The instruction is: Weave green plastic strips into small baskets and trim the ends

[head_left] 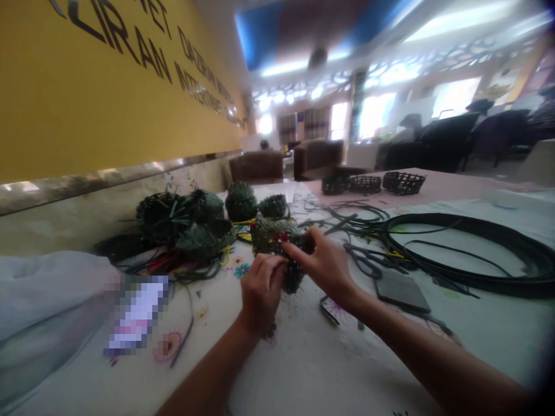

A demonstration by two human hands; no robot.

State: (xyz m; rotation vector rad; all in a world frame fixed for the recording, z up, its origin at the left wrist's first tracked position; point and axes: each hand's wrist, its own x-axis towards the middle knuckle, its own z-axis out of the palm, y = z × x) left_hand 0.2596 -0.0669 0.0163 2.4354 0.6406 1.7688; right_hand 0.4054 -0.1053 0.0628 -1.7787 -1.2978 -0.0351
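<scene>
A small dark green woven basket point(267, 232) with red spots on its side stands in the middle of the table, in front of me. My left hand point(261, 292) is closed in a pinch at its near edge; whether a thin strip is between the fingertips is too blurred to tell. From the right, my right hand point(328, 263) grips the basket, thumb across the near face and fingers over the far side. Scissors point(366, 261) with dark handles lie just right of that hand, beside a flat grey block point(402, 292).
A large coil of dark strip point(489, 228) lies at the right. More woven baskets point(162, 212) are heaped at the left, and several small openwork baskets point(403, 182) stand at the back. A white plastic bag point(47, 300) and a pixelated object point(139, 312) are at the near left.
</scene>
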